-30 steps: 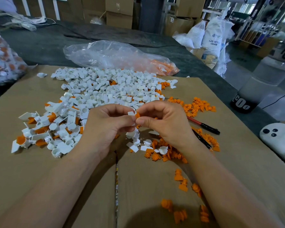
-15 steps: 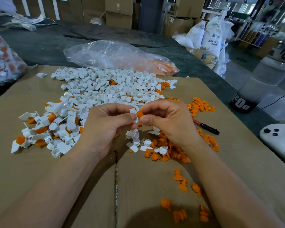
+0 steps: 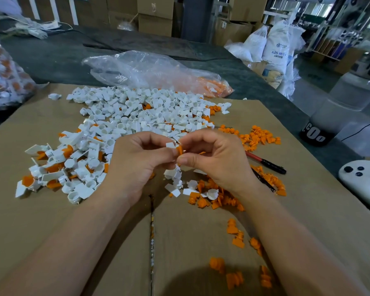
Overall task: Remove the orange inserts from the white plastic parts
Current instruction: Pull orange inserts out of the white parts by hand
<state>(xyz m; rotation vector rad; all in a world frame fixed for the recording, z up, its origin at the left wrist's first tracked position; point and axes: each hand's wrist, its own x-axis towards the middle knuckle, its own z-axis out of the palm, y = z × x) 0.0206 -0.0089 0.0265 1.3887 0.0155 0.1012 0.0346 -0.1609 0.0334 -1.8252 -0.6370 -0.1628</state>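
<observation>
My left hand (image 3: 137, 167) pinches a small white plastic part (image 3: 171, 145) between thumb and fingers at the middle of the view. My right hand (image 3: 216, 161) pinches the orange insert (image 3: 179, 150) that sticks out of that part. Both hands hover just above the cardboard sheet (image 3: 51, 221). A wide pile of white parts (image 3: 137, 116), some with orange inserts still in them, spreads behind and left of my hands. Loose orange inserts (image 3: 214, 199) lie under my right wrist, with more (image 3: 259, 135) at the far right.
Two dark pens (image 3: 269, 164) lie right of my right hand. A clear plastic bag (image 3: 150, 71) lies behind the pile, another bag (image 3: 2, 82) at the far left. A white ghost-shaped object (image 3: 361, 180) and a large jug (image 3: 340, 107) are at the right.
My hands stay together over the same spot. The orange insert shows further out of the white part than a second ago, and my right hand has shifted slightly right.
</observation>
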